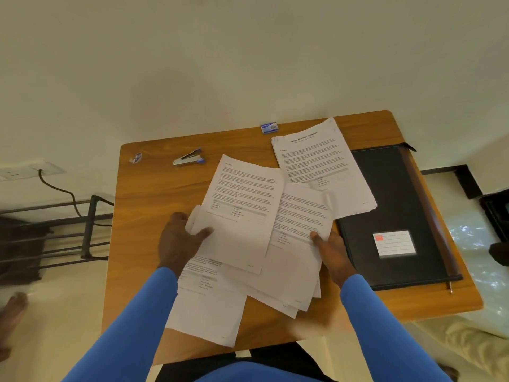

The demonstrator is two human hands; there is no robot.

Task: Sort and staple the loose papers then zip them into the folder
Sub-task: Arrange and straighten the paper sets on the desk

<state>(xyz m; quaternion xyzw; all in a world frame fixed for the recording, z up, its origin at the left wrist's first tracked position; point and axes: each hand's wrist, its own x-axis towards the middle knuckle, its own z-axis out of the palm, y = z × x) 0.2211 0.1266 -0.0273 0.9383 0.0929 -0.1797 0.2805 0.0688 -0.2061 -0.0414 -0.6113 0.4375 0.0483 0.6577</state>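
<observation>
Papers [275, 277] lie fanned out over the middle of a wooden table [154, 188], overlapping one another from its near edge up toward the far right corner.

At the far left of the frame, off the table, a wall socket [27, 172] has a dark cable [63, 191] trailing from it. On the table's upper left lies a small blue-and-white packet [136, 157], and just right of it a stapler [189, 158] with its arm raised.

Below these, the left hand [179, 238] grips the curled lower-left corner of a printed sheet [242, 194], thumb on top. A small blue box [269, 127] sits at the far edge of the table, above the centre.

Right of centre, the right hand [330, 252] pinches the right edge of another printed sheet [300, 210], thumb pressed on its face. Above it a squared stack [322, 164] rests partly on the left edge of a black folder [391, 194], which lies flat along the table's right side with a white label [394, 243] on its cover.
</observation>
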